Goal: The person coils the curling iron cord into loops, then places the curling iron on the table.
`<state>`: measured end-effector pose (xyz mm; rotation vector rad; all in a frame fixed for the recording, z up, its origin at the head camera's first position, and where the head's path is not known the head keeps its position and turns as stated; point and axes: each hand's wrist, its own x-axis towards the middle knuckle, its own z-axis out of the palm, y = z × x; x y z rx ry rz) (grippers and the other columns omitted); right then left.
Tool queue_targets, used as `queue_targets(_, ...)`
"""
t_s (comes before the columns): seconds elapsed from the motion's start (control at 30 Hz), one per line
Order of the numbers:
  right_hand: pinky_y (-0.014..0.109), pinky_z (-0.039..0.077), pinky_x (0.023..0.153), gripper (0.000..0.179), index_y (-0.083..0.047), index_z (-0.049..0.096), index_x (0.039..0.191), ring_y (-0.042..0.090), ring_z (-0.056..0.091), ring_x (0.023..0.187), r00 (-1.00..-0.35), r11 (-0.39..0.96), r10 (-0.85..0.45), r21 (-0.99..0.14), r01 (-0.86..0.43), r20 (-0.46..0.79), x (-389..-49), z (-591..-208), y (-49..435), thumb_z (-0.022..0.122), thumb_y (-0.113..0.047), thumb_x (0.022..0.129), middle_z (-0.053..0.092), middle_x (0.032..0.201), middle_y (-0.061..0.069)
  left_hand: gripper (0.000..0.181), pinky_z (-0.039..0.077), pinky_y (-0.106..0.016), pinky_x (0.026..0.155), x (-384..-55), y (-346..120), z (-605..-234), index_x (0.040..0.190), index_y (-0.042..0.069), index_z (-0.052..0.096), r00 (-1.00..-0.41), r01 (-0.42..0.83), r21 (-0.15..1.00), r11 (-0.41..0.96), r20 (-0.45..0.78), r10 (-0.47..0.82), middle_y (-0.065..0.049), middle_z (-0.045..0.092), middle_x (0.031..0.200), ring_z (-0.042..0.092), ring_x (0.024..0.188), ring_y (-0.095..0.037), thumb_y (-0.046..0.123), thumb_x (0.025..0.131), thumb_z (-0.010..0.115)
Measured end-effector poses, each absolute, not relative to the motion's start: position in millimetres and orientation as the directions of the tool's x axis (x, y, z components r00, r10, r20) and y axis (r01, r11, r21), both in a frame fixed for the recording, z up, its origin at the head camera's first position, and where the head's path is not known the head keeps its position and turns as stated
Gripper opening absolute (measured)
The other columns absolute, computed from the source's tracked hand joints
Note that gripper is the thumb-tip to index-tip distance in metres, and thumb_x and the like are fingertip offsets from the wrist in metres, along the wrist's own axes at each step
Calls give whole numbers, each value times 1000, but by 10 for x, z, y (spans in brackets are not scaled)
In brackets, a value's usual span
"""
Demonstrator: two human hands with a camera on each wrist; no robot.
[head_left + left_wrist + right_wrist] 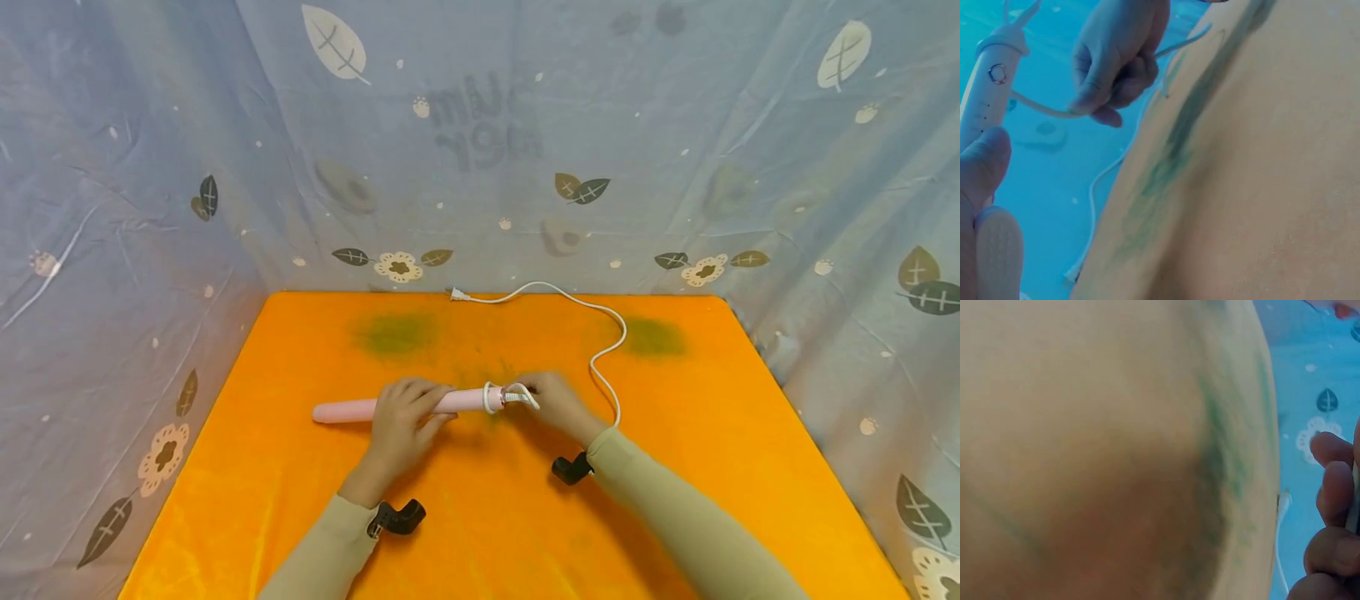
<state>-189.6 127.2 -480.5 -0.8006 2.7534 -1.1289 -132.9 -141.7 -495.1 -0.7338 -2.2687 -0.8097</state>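
A long pink hair styling iron (345,412) lies across the middle of the head view. My left hand (403,421) grips it around its middle, palm down. In the left wrist view, the iron's handle (988,94) shows a ring-shaped button and small dots, with my left thumb (988,159) on it. A loop of white cord (487,398) goes round the handle's right end. My right hand (557,404) pinches the cord close to that end. Curled right fingers (1329,550) appear at the right wrist view's edge.
The cord's free length (622,333) curves over the orange table cover (480,533) to a white plug (458,294) at the back edge. Patterned curtains (480,208) stand behind and on both sides. Each wrist wears a black camera mount (401,517).
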Motion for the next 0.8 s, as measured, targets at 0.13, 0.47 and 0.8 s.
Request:
queue_targets(0.13,22,37,53,20,-10,71,82,3,39,55,-852,604,-510,-653,-456,123,-1803,-4883,1226,62,-22,96,53,62,-10,45,35,-42,73,-1351,-1414,-4945,116,17,71,-675,637,363,679,688,266,0,67,108,57,98,-25,27,74,82)
queue_targets(0.47,21,34,47,35,-18,72,80,2,34,46,-860,666,-503,-594,-450,87,-1535,-4882,1157,54,-41,98,41,52,-14,45,32,-41,71,-1433,-1371,-4948,118,18,71,-713,567,371,735,668,213,-2,68,107,57,98,-27,29,76,82)
queue_targets(0.8,20,33,46,37,-19,54,63,0,31,44,-821,663,-546,-513,-546,168,-1317,-4709,1141,59,-35,96,34,50,-15,44,33,-41,72,-1489,-1329,-4960,117,18,71,-761,512,385,768,618,197,-3,67,106,56,100,-27,28,76,83)
